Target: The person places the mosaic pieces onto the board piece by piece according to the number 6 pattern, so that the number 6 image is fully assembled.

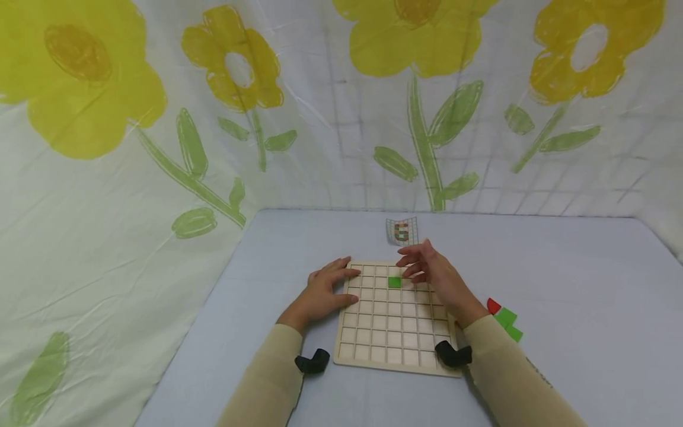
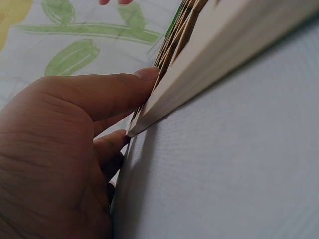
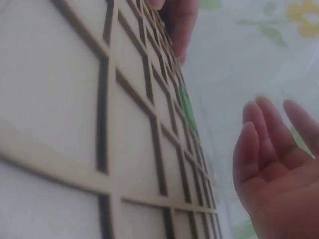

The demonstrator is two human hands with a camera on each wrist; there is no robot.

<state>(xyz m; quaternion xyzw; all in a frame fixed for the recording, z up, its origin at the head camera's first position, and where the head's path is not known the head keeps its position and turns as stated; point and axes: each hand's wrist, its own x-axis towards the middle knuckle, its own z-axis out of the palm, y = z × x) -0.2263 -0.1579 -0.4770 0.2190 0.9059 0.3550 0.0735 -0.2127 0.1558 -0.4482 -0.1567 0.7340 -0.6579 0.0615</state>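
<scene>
A square wooden grid board (image 1: 379, 321) lies on the table, with one green square tile (image 1: 394, 282) in a cell of its upper rows. My left hand (image 1: 328, 290) rests on the board's left edge; thumb and a finger touch the rim from above. Seen from the left wrist, the thumb (image 2: 119, 92) lies over the wooden edge and other fingers are partly hidden beyond it. My right hand (image 1: 440, 281) hovers over the board's upper right, fingers loosely bent and nothing between them. In the right wrist view, its palm and fingers (image 3: 279, 154) stand apart from the grid.
Beside the right forearm lie a red rounded piece (image 1: 493, 306) and several green pieces (image 1: 506, 318), partly covered by the sleeve. Behind the board is a small printed pattern card (image 1: 402, 232). A flowered curtain (image 1: 299, 178) borders the table's back and left.
</scene>
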